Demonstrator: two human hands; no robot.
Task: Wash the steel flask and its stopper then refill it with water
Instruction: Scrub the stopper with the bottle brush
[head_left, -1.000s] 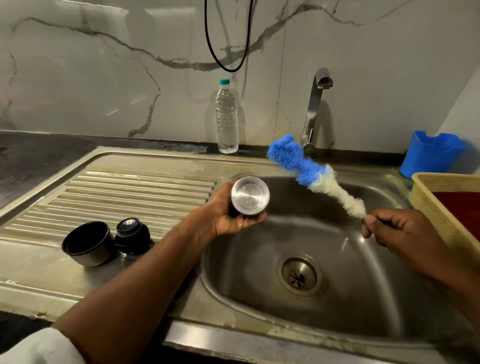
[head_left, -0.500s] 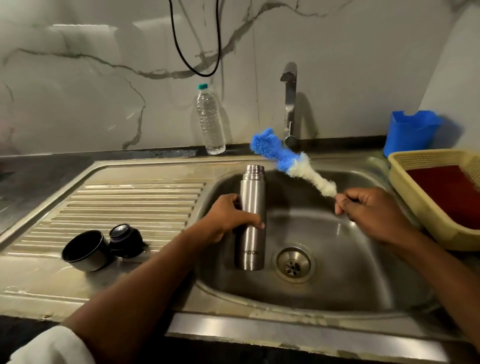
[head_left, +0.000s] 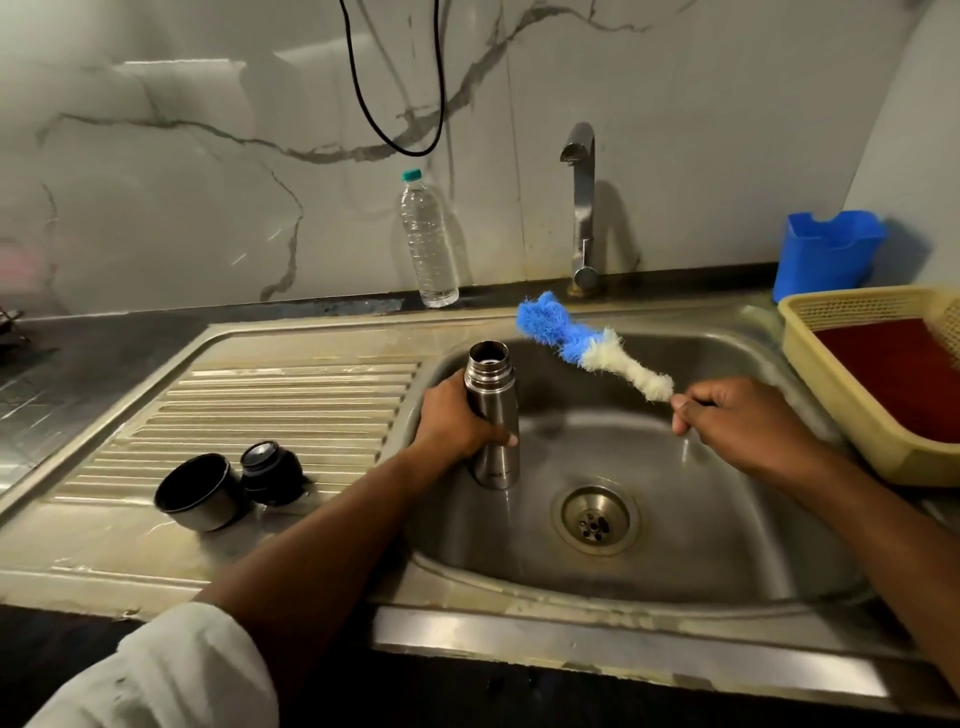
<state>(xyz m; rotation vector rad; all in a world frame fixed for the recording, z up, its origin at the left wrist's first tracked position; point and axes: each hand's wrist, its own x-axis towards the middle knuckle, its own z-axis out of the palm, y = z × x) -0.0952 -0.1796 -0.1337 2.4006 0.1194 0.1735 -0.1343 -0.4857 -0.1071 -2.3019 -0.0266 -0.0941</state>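
Flask (head_left: 492, 415) uncapped, upright in sink (head_left: 727, 545), left hand (head_left: 452, 421) wrapped round it. Right hand (head_left: 743, 421) clasps brush (head_left: 587, 348) handle. Scrubbing, stopper (head_left: 271, 473), refill apparently outstanding.

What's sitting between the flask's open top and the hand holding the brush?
In the head view, only the brush's fluffy head, blue at the tip and white nearer the right hand, spans that stretch above the sink basin. It has not entered the flask.
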